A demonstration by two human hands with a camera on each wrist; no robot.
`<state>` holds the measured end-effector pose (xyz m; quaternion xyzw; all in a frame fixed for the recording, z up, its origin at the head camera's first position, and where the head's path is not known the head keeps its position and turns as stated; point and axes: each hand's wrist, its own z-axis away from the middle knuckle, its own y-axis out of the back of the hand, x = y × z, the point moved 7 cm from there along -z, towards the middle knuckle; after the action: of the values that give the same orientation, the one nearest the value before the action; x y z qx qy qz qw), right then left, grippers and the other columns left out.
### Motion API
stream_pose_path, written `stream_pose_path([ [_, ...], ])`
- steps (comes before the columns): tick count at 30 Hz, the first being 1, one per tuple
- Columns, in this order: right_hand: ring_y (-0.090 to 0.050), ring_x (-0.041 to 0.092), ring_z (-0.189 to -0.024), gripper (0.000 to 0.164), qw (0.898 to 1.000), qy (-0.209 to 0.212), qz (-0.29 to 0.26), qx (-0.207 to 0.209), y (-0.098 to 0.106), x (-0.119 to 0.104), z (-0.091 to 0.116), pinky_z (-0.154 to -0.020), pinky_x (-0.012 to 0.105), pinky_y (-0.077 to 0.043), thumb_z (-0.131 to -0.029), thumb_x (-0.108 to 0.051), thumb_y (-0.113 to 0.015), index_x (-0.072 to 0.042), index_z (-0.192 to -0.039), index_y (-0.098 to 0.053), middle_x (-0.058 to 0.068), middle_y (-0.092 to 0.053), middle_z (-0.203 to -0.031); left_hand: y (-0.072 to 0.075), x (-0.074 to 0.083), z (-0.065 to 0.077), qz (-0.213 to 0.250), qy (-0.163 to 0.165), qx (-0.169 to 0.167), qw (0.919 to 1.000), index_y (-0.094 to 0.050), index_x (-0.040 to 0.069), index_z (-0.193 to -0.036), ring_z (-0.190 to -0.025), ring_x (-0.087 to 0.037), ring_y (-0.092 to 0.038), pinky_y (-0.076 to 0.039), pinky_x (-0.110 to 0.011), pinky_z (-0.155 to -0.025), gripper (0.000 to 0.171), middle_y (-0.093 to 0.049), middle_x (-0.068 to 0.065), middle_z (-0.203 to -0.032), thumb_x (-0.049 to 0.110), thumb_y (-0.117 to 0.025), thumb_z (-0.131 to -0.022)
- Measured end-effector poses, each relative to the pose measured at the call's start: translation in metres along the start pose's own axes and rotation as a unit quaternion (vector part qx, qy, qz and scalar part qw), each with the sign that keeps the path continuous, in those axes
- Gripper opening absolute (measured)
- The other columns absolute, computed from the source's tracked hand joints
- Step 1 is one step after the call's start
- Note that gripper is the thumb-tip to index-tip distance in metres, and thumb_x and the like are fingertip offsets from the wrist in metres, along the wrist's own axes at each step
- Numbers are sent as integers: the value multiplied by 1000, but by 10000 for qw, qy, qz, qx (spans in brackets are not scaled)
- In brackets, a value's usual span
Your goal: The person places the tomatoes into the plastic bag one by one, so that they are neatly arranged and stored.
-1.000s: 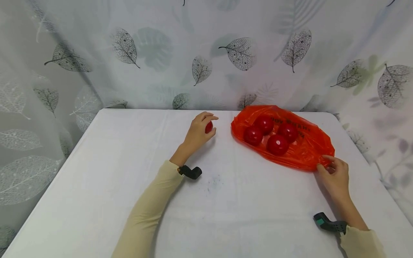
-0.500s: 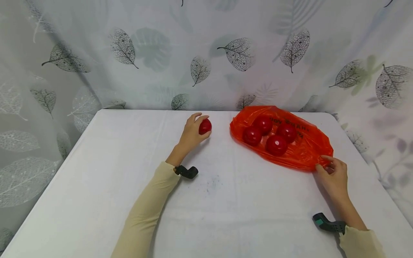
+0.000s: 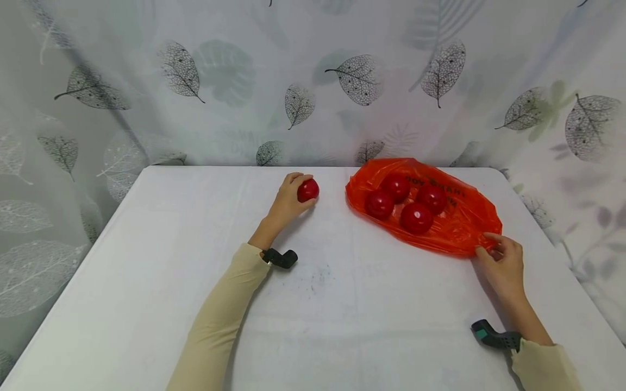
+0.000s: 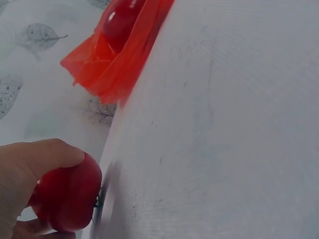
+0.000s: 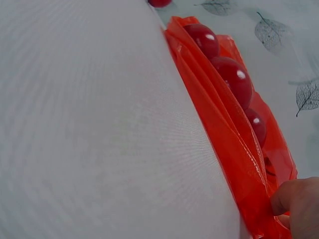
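My left hand (image 3: pixel 285 204) grips a red tomato (image 3: pixel 308 190) near the back middle of the table, thumb and fingers curled round its sides. In the left wrist view that tomato (image 4: pixel 75 196) sits close to the white cloth, and its small green stem end faces the surface. At the right, my right hand (image 3: pixel 505 267) pinches the near right corner of an orange-red plastic bag (image 3: pixel 467 231) with dark print. Several red tomatoes (image 3: pixel 417 218) rest together on the left part of the bag. The right wrist view shows the thumb on the bag's edge (image 5: pixel 254 214).
A white cloth (image 3: pixel 352 309) covers the table, with faint dark marks (image 3: pixel 320 277) near its middle. A leaf-patterned curtain (image 3: pixel 235 87) hangs along the back and both sides. Each wrist wears a black strap with a camera.
My left hand has shifted slightly left with the tomato, now showing more of it between the fingers. My right hand keeps its pinch on the bag's corner. The head view has drifted a little.
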<state>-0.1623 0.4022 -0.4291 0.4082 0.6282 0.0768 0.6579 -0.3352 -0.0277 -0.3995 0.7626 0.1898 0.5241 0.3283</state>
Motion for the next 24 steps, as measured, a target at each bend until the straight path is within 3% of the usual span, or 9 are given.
stream_pose_path([
  [5, -33, -4, -91, 41, 9999, -6, 84, -94, 1, -1, 1, -73, -1, -31, -96, -15, -51, 5, -131, -49, 22, -33, -134, 0, 7, -4, 34, -130, 81, 9999, -51, 9, -138, -129, -35, -45, -47, -47, -101, 57, -43, -17, -141, 16, -74, -87],
  [13, -36, 6, -98, 42, 9996, -183, 159, -157, 0, -1, 0, -73, 1, -33, -97, -18, -51, 3, -133, -48, 23, -32, -138, 1, 33, -8, 74, -471, 206, 9987, -54, 9, -136, -128, -33, -46, -50, -46, -98, 56, -46, -16, -139, 17, -75, -86],
  [24, -33, -5, -90, 41, 9999, 80, -41, -66, 1, 0, -2, -74, 1, -31, -95, -15, -52, 6, -130, -50, 22, -34, -132, -5, 66, -12, 291, -1027, 362, 9936, -57, 7, -133, -123, -32, -51, -52, -42, -96, 55, -50, -17, -134, 18, -77, -84],
])
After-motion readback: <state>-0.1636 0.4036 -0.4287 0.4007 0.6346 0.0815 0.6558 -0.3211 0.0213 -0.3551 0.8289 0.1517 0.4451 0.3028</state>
